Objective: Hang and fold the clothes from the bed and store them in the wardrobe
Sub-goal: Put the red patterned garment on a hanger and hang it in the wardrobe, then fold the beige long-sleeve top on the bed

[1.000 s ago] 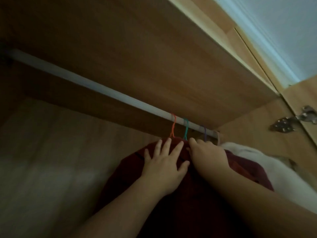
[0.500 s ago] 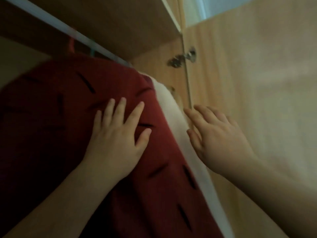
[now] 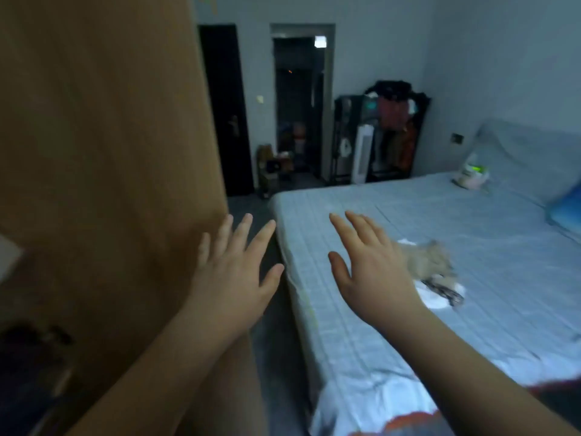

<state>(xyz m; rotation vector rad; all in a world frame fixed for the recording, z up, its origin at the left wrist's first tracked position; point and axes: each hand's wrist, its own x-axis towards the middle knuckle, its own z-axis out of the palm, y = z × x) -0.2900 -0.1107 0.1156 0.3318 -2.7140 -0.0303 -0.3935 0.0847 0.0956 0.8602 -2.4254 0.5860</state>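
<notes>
Head view: your left hand [image 3: 232,272] and right hand [image 3: 371,272] are both raised with fingers straight and spread, backs toward the camera, holding nothing. They are apart from each other, fingertips pointing up and away from you.

The right hand is over the bed [image 3: 471,215], just inside its near left edge. The left hand is off the bed, over the strip of floor [image 3: 251,212] beside that edge, in front of the wardrobe panel [image 3: 110,152] that stands along the far side of the strip. You cannot tell whether the left hand touches the panel.

The clothes [image 3: 430,269] are on the bed, just beyond the right hand and partly hidden behind its knuckles. They make one small, blurred heap: a tan piece on top, a white piece [image 3: 437,300] under it, and a dark item [image 3: 446,292] at the nearer end. The heap's long axis runs slantwise across the bed, from the upper left by your knuckles down to the lower right, with the dark end pointing toward the near right part of the bed.

A blue pillow [image 3: 566,212] lies at the bed's right end below the headboard [image 3: 528,149], and a pale soft toy [image 3: 471,176] sits near the far right corner. A red-orange cloth [image 3: 408,418] shows on the bed's nearest edge. Beyond the bed's far side stand a loaded clothes rack [image 3: 396,130] and an open doorway [image 3: 300,105].
</notes>
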